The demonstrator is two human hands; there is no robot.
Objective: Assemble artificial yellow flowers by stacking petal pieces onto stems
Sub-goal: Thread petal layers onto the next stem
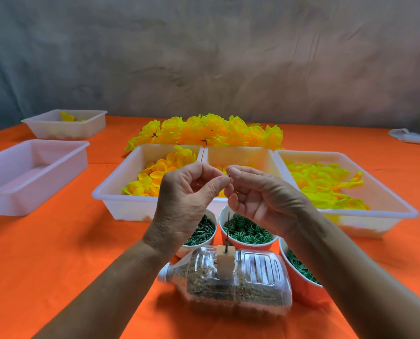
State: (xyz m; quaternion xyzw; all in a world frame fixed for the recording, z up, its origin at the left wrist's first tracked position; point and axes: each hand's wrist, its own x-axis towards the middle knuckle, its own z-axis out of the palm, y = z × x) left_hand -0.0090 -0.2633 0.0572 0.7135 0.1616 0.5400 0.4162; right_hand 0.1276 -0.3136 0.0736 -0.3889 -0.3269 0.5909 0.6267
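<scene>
Clear plastic, the bottle [231,277] lies on its side nearest the viewer, part filled with sandy grit, and serves as the landmark. On top of it stands a pale block [225,261] with a thin dark wire [227,231] rising from it. Above the bottle the left hand [187,196] and right hand [260,194] meet, fingertips pinching a small dark stem piece [228,176] between them; neither holds a petal. Just behind the bottle sit cups of green parts [248,232], then trays of yellow petal pieces [160,172], and beyond those a heap of finished flowers [211,130]. This looks like the start of a new flower: next, a petal must be threaded on squarely through its centre hole.
</scene>
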